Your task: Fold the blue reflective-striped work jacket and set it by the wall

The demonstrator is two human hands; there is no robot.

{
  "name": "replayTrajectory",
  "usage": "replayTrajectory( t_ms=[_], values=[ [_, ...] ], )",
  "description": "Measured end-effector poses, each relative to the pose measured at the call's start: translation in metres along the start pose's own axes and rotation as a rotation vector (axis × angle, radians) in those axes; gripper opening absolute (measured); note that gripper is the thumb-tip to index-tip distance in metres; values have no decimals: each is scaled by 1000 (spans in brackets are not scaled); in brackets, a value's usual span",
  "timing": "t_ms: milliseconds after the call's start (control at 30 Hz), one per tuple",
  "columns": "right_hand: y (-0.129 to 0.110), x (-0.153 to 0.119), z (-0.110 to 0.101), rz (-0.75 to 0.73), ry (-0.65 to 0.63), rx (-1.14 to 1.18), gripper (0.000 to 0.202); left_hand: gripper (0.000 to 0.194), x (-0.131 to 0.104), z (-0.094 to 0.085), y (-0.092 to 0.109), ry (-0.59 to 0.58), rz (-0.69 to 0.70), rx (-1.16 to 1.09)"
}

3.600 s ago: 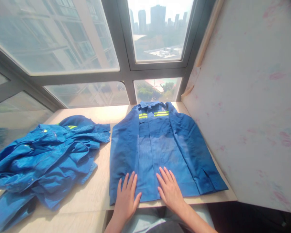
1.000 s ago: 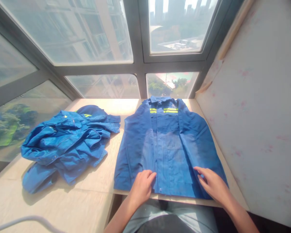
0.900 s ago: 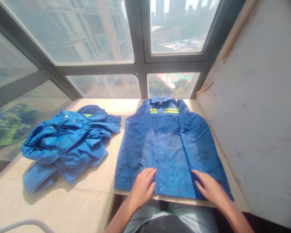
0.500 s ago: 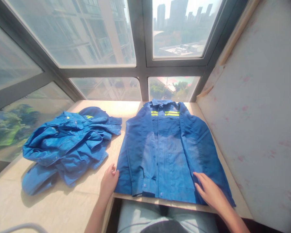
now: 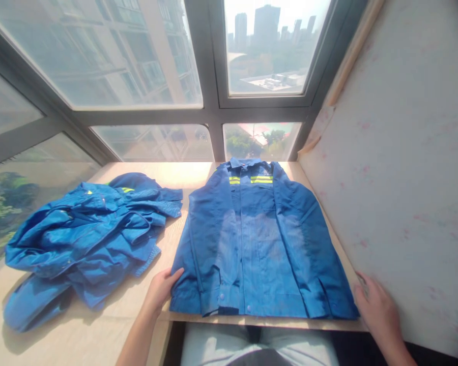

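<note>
The thumb of the left hand (image 5: 161,291) lies against the side of a blue work jacket (image 5: 259,244), by its lower corner at the near edge of a pale wood worktop (image 5: 168,239); the other fingers are partly hidden, and whether they pinch the cloth cannot be told. The fingers of the right hand (image 5: 379,307) bend inward, close together, beside the jacket's opposite lower corner, where the worktop's right edge nears its near right corner; whether they touch the fabric is unclear.

Between the hands, the jacket lies front up, its hem along the near edge and its collar (image 5: 245,162) toward the far edge. Both sleeves run down over the front, one cuff showing a snap (image 5: 222,296) near the hem. Yellow-green reflective stripes (image 5: 261,179) cross the chest.

To the left, well apart from the jacket's hem, a crumpled blue garment (image 5: 87,234) sprawls in folds across the worktop, more striping visible near its top. A wall (image 5: 416,178) with faint pink floral marks borders the right edge. Gray-framed windows (image 5: 267,61) rise beyond the far edge, looking onto trees and hazy towers, while light-colored trousers (image 5: 209,343) show below the near edge.
</note>
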State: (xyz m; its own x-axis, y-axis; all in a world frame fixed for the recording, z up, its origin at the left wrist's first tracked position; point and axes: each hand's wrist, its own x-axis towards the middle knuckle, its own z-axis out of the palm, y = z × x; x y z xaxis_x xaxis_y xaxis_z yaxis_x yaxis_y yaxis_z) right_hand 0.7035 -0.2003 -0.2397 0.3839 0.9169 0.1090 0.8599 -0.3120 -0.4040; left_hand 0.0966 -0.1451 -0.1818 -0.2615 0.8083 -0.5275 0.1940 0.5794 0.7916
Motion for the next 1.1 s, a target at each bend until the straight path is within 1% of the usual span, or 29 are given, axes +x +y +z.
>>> replayTrajectory(
  t_ms=[33,100,200,267,300,367,467,533,633,700,767,867,967,1033,1100],
  values=[
    [6,0,0,56,-19,4,57,56,1,2,-1,23,9,27],
    [10,0,4,149,-99,37,61,53,3,6,-1,75,26,100],
    [-1,1,15,219,-204,41,72,54,1,11,1,173,44,212],
    [-9,0,21,236,-217,24,71,57,-2,10,-1,211,63,254],
    [-11,-1,23,248,-213,29,69,57,-5,8,-3,208,67,261],
    [-11,-5,24,292,-193,57,63,57,-10,3,-10,155,46,258],
    [-4,-14,21,318,-137,88,59,53,-15,-2,-21,11,-51,204],
    [1,-21,19,302,-120,71,60,48,-16,-2,-25,-50,-123,153],
    [3,-30,17,313,-182,35,58,37,-15,2,-29,-66,-182,98],
    [2,-32,17,315,-222,17,55,32,-15,3,-31,-69,-157,28],
    [1,-29,18,296,-215,-6,55,30,-17,2,-32,-68,-117,-47],
    [4,-18,19,270,-158,22,60,28,-20,-2,-32,-16,-83,-42],
    [9,-5,19,264,-129,95,62,30,-22,-2,-33,62,-74,62],
    [8,0,19,240,-144,32,61,36,-22,0,-34,132,-63,176],
    [3,0,18,194,-174,-82,61,44,-22,5,-34,216,15,319]
  ],
)
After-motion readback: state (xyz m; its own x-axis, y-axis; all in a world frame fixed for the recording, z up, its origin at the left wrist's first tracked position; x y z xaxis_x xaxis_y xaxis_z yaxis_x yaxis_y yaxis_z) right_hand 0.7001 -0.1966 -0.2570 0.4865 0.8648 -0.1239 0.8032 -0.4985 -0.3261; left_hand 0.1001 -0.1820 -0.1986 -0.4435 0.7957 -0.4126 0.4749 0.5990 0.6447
